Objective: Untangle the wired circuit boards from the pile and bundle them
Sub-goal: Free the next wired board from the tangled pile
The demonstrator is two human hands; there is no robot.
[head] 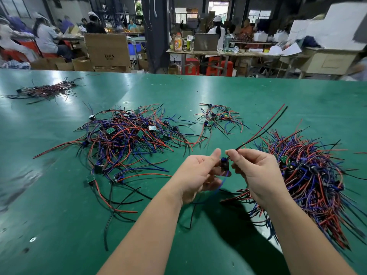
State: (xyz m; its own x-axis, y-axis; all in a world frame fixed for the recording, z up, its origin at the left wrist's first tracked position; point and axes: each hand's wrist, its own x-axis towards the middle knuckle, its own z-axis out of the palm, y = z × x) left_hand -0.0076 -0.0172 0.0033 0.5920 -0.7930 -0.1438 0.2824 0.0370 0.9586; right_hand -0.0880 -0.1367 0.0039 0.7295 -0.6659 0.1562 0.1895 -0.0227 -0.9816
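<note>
Head view: a small wired circuit board point(225, 164) is held above the green bench point(59, 195) between the two hands. It is pinched by the left hand point(198, 173) between the thumb and curled fingers. Its red and black wires point(266, 128) are pinched just beside it by the thumb and forefinger of the right hand point(256, 175). Both hands are thus clamped on the piece, and their thumbs are nearly touching. The red and black wires are seen running up and to the right from the right hand, over the bench. A blue wire point(224, 180) is looped below the board, between the two palms. To the left of the hands, a loose tangled pile point(127, 135) of boards with red, black, blue and purple wires is spread on the bench. A smaller cluster point(216, 118) is seen beyond the hands, apart from the pile. A dense heap point(309, 175) of wired boards, its wires laid roughly one way, is found just right of the right hand. Another bundle point(47, 89) lies at the bench's far left.
</note>
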